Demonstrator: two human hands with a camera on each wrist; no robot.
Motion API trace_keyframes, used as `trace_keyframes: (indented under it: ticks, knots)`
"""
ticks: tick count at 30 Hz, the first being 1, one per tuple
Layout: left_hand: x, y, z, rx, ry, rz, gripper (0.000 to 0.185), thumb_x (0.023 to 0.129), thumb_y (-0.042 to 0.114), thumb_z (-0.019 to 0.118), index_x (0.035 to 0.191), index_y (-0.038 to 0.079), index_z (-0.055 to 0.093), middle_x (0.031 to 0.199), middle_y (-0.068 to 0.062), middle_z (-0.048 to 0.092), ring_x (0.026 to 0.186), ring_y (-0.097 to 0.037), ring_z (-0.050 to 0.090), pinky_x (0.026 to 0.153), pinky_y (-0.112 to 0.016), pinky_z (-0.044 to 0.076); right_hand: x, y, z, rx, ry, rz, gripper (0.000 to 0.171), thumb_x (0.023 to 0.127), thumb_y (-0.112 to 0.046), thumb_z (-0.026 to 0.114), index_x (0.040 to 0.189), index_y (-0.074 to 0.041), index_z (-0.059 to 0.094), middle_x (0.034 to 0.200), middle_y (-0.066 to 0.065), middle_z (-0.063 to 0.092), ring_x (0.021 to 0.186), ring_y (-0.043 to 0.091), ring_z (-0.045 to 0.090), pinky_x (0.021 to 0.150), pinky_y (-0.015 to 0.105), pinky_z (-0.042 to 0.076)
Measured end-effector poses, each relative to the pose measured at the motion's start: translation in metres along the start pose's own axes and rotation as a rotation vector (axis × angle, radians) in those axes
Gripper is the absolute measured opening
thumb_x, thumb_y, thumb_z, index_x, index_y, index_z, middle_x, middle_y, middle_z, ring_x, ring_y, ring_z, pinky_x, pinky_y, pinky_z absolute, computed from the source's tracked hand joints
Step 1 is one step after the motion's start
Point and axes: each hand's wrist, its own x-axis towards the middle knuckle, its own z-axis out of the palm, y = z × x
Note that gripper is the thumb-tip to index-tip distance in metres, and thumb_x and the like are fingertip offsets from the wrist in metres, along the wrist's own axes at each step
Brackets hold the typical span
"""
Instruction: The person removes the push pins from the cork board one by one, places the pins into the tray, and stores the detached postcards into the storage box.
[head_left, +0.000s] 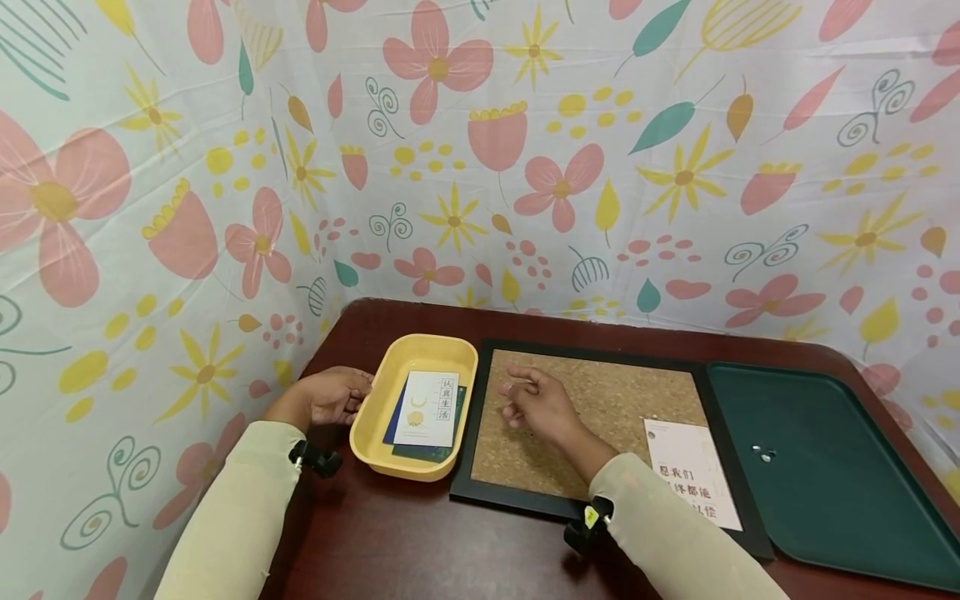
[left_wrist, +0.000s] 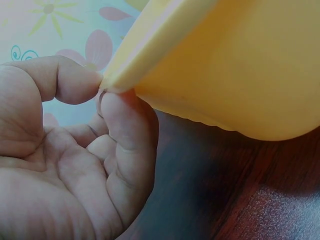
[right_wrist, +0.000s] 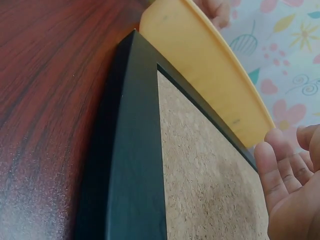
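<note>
Left hand [head_left: 330, 397] pinches the rim of the yellow tray [head_left: 384, 379]; right hand [head_left: 542, 407] hovers loosely curled over the cork board [head_left: 600, 400], holding nothing I can make out.

The tray sits on the worktop [head_left: 420, 542] just left of the board; it looks like light, stiff, smooth plastic, likely to slide, so the rim is the sound hold; one yellow tray, at least three stacked cards [head_left: 431, 408] in it; one card [head_left: 690, 471] on the board; one green tray [head_left: 825, 467], right.
</note>
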Motion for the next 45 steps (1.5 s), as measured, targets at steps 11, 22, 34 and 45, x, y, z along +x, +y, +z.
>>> trace_keyframes:
  ticks: [11,22,34,45]
  knots:
    - [-0.002,0.000,0.002,0.013,0.020,-0.011,0.023,0.103,0.006,0.049,0.124,-0.002,0.054,0.082,-0.003,0.062,0.077,-0.017,0.066,0.066,-0.032,0.057,-0.004,0.001,-0.003,-0.016,0.006,-0.001,0.043,0.107,-0.009,0.055,0.149,-0.001,0.049,0.127,0.025,0.066,0.079,0.023,0.070,0.063,0.033,0.059]
    - [-0.003,0.002,0.004,0.050,0.057,0.007,0.023,0.101,0.006,0.050,0.124,0.000,0.052,0.091,-0.007,0.068,0.074,-0.016,0.065,0.064,-0.031,0.057,-0.010,0.004,-0.008,-0.148,0.007,-0.056,0.038,0.106,-0.009,0.058,0.142,-0.001,0.056,0.118,0.021,0.070,0.082,0.031,0.070,0.065,0.037,0.059]
    - [-0.003,0.003,0.006,0.067,0.066,0.007,0.025,0.101,0.006,0.049,0.125,-0.002,0.051,0.093,-0.009,0.067,0.076,-0.017,0.065,0.064,-0.032,0.058,-0.022,0.005,-0.020,-0.487,0.002,-0.238,0.038,0.103,-0.012,0.066,0.139,-0.003,0.062,0.104,0.008,0.073,0.079,0.020,0.068,0.059,0.031,0.054]
    - [-0.001,-0.002,0.007,0.067,0.083,0.016,0.026,0.099,0.005,0.049,0.125,-0.001,0.051,0.092,-0.008,0.067,0.076,-0.017,0.065,0.064,-0.032,0.057,-0.036,0.007,-0.041,-0.851,0.015,-0.361,0.036,0.100,-0.017,0.071,0.133,-0.006,0.067,0.100,-0.001,0.072,0.085,0.012,0.066,0.075,0.038,0.056]
